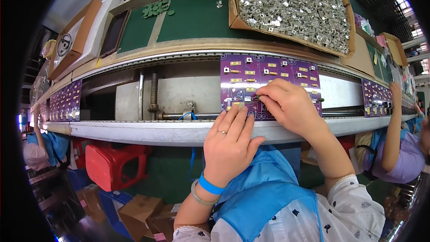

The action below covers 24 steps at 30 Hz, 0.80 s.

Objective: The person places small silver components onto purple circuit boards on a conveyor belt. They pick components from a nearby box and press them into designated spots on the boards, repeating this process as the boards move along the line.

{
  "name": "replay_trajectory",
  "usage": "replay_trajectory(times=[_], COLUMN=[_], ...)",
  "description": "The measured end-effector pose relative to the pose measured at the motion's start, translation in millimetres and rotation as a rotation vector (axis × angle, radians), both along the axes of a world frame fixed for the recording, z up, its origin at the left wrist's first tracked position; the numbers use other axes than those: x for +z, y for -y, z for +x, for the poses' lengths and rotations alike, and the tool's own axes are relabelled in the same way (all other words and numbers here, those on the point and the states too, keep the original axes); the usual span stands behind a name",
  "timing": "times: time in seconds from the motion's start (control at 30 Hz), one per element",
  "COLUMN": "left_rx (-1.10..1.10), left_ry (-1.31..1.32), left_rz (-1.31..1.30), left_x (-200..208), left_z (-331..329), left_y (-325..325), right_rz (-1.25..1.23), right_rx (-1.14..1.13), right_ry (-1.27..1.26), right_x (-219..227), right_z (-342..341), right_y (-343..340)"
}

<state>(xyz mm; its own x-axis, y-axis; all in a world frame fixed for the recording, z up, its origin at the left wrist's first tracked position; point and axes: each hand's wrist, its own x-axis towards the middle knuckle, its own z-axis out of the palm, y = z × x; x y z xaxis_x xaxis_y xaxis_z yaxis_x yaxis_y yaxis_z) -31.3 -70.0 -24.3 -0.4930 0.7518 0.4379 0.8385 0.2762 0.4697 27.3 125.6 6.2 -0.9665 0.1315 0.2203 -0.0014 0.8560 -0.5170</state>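
A purple circuit board (228,83) lies across the rails of the conveyor, with small white square parts and striped resistors on it. My right hand (291,107) is over the board's lower middle, thumb and forefinger pinched on a small dark green disc-shaped component (258,97), mostly hidden by the fingertips. My left hand (230,145) lies with fingers stretched out, their tips on the board's near edge. Another dark green component (320,100) shows at the board's right edge.
The conveyor's near metal rail (148,132) runs in front of me. Beyond it stand a cardboard box (351,31) of small metal parts and a pile of green discs (156,9). More boards (65,101) sit along the line, with co-workers (398,152) at both sides. A red stool (107,163) is below.
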Motion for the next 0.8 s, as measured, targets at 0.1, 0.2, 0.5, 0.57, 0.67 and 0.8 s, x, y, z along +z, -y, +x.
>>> replay_trajectory(times=[0.1,0.2,0.5,0.57,0.67,0.8], left_rx=[0.021,0.030,0.016,0.016,0.019,0.020], left_ry=[-0.001,0.010,-0.028,-0.029,-0.026,-0.024], left_rz=[0.004,0.000,-0.034,-0.036,-0.033,-0.026], left_x=[-2.9,-3.3,-4.8,-5.2,-5.3,-5.8], left_z=[-0.2,-0.5,-0.9,-0.6,-0.4,-0.1], left_y=[-0.5,-1.0,-2.8,-3.0,-3.6,-4.0], right_rz=[0.081,0.105,0.078,0.077,0.065,0.058], right_rx=[0.020,0.040,0.025,0.022,0.016,0.009], right_ry=[-0.012,-0.025,-0.072,-0.075,-0.088,-0.113], right_x=[2.3,1.2,-7.5,-8.1,-9.9,-12.9], right_z=[-1.8,-2.8,-5.4,-6.2,-6.4,-6.2], right_y=[1.4,1.5,4.8,5.1,5.4,5.1])
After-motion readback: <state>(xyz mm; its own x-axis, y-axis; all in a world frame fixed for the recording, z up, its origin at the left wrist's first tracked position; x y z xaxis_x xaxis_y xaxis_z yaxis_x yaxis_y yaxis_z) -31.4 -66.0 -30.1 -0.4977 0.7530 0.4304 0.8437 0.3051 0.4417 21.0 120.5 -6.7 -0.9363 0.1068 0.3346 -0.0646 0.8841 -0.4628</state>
